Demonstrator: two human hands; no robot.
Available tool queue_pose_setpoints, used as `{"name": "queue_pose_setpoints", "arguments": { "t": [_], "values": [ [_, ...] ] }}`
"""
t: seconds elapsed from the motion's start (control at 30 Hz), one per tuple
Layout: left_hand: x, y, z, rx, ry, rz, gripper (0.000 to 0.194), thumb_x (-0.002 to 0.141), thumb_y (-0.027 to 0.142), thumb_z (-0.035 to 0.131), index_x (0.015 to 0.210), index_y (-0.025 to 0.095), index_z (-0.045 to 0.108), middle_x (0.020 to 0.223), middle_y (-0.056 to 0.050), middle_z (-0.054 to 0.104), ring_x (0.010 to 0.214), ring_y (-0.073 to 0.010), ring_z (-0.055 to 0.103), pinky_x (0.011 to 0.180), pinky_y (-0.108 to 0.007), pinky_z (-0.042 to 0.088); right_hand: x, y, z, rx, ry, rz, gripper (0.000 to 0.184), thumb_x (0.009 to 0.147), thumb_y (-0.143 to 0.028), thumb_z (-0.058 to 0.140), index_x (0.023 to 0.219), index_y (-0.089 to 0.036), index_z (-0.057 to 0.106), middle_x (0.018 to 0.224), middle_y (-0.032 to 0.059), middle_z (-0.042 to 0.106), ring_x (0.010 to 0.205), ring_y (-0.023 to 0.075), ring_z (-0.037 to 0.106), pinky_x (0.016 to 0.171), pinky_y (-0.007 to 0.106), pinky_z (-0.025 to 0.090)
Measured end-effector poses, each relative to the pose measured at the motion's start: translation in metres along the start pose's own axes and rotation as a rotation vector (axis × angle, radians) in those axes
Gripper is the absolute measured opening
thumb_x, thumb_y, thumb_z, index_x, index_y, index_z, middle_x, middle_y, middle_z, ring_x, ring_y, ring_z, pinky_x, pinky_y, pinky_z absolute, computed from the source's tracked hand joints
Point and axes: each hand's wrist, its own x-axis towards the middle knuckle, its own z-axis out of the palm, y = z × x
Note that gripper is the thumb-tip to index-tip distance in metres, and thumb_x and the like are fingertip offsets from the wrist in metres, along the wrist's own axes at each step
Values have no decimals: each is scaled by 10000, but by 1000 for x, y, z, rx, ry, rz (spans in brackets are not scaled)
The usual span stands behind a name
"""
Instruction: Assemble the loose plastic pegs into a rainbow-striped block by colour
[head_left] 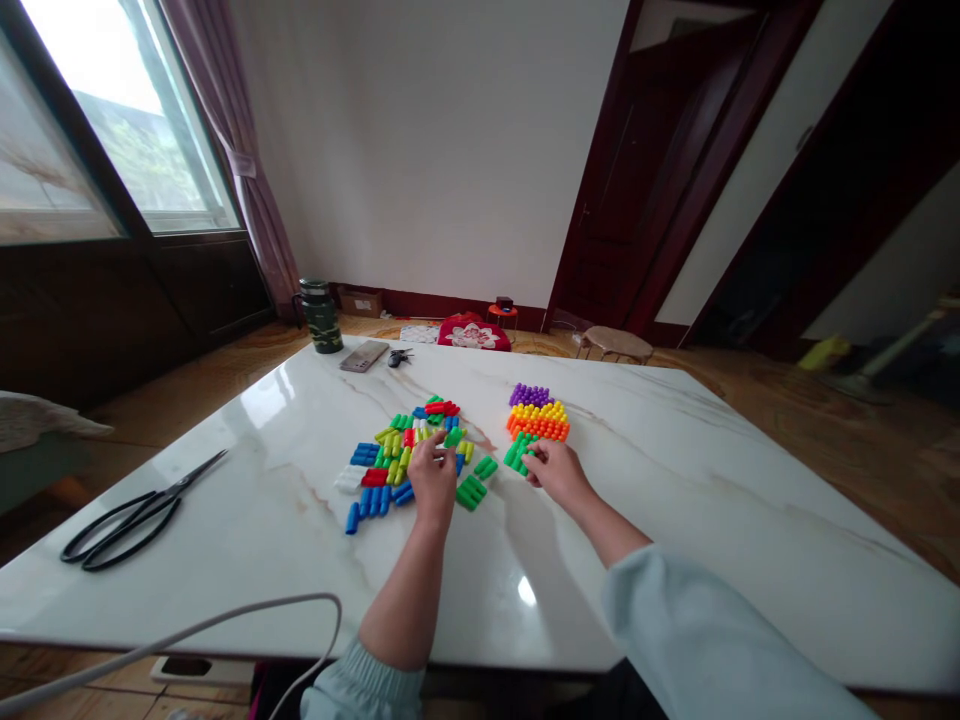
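My left hand (433, 478) is over the mixed pile, its fingers pinched on a small green plastic building piece (453, 437). My right hand (556, 472) is at the near end of a group of green pieces (517, 452), with thumb and fingers closed on one at the group's edge. Behind that group lie rows of orange pieces (537, 428), yellow pieces (541, 411) and purple pieces (529, 394). Between my hands lie more loose green pieces (472, 492). The mixed pile has blue pieces (375, 501), red pieces (374, 478), white pieces (349, 479) and lime-yellow pieces (399, 466).
Large black-handled scissors (142, 515) lie at the left of the white marble-look table (255, 540). A camouflage flask (321, 318), a phone (365, 356) and keys (400, 357) are near the far left edge. A pale cable (225, 615) crosses the near left edge.
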Motion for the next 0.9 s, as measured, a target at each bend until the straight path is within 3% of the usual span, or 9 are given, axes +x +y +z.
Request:
{"name": "queue_pose_setpoints", "arguments": {
  "t": [0.17, 0.33, 0.47, 0.57, 0.7, 0.8, 0.9],
  "values": [
    [-6, 5, 2, 27, -57, 105, 239, 776, 211, 578, 988, 182, 684, 984, -78, 654, 676, -147, 630, 601, -265, 527, 3, 13, -6, -60, -24, 41, 49, 727, -109, 605, 736, -154, 623, 537, -36, 607, 437, 109, 593, 431, 189, 463],
    [-20, 18, 2, 240, -373, 253, 119, 821, 264, 611, 873, 235, 714, 852, -41, 693, 801, -197, 627, 766, -311, 481, 6, 22, -17, -95, 1, 50, 68, 716, -93, 635, 730, -159, 627, 572, -32, 625, 468, 105, 613, 441, 172, 449],
    [-29, 26, 2, 556, -533, 328, 293, 735, 321, 719, 1020, 262, 695, 993, -63, 680, 988, -264, 572, 870, -361, 425, 6, 20, -17, -102, 1, 44, 65, 714, -107, 653, 746, -162, 636, 594, -27, 639, 490, 110, 627, 440, 170, 448],
    [-30, 27, 3, 682, -558, 344, 297, 736, 303, 708, 1027, 249, 677, 993, -71, 674, 1010, -280, 559, 886, -376, 404, 5, 17, -14, -97, -6, 38, 64, 722, -117, 647, 768, -161, 637, 598, -28, 638, 490, 109, 625, 429, 169, 444],
    [-28, 24, 5, 691, -556, 349, 220, 770, 172, 602, 974, 220, 670, 952, -75, 671, 958, -266, 591, 857, -369, 424, 3, 13, -13, -89, -25, 41, 68, 743, -123, 618, 799, -159, 631, 622, -21, 645, 500, 121, 632, 410, 182, 447],
    [-28, 21, 5, 583, -503, 308, 292, 737, 124, 585, 1009, 204, 657, 997, -79, 654, 918, -245, 614, 823, -348, 459, 2, 14, -14, -94, -36, 41, 58, 743, -114, 614, 781, -156, 629, 609, -22, 637, 497, 120, 627, 410, 181, 445],
    [-26, 19, 6, 339, -405, 251, 294, 728, 121, 588, 1006, 194, 652, 1006, -71, 637, 848, -199, 628, 765, -302, 494, 2, 16, -14, -102, -46, 44, 64, 726, -96, 631, 741, -157, 625, 551, -35, 609, 484, 112, 614, 424, 170, 443]
  ]
}}
